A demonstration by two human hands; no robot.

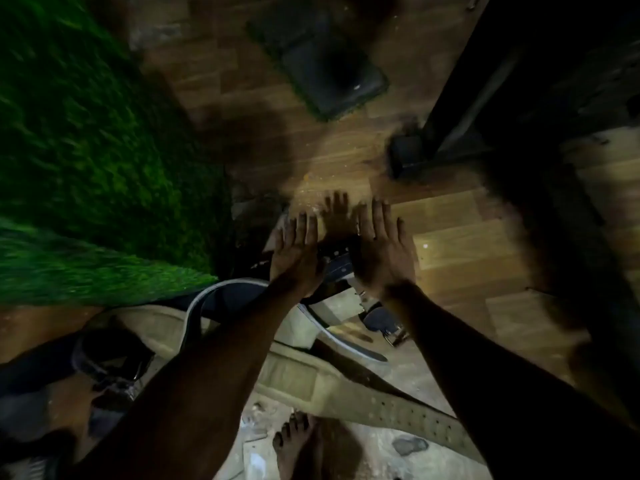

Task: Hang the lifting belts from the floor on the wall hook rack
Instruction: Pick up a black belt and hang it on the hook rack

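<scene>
We look straight down on a wood-patterned floor (450,237), bordered at upper left by a broad patch of green turf (86,150) and at right by a dark machine frame (502,98) whose foot sits on the boards; a dark rubber mat (329,74) lies at the top. No hook rack or wall appears in this view, and we see no container of any kind, so the belts lie loose on the floor. Largest among them is a tan lifting belt (346,389), whose long perforated tail runs from centre toward lower right, beneath the right forearm. A dark belt with a pale edge (214,292) arcs out from under the left forearm. A smaller black belt (337,265), showing punched holes, lies directly below and between the two hands, its long axis running roughly left to right. A rolled dark strap with a buckle (107,355) rests at lower left, well apart from both hands. The left hand (298,251) and the right hand (381,247) are both spread flat, palms down, fingers extended, holding nothing; they sit side by side above the black belt, about equally near it, though motion blur leaves contact uncertain. We judge that belt to be the first one to grasp. A bare foot (298,445) stands at the bottom edge.
</scene>
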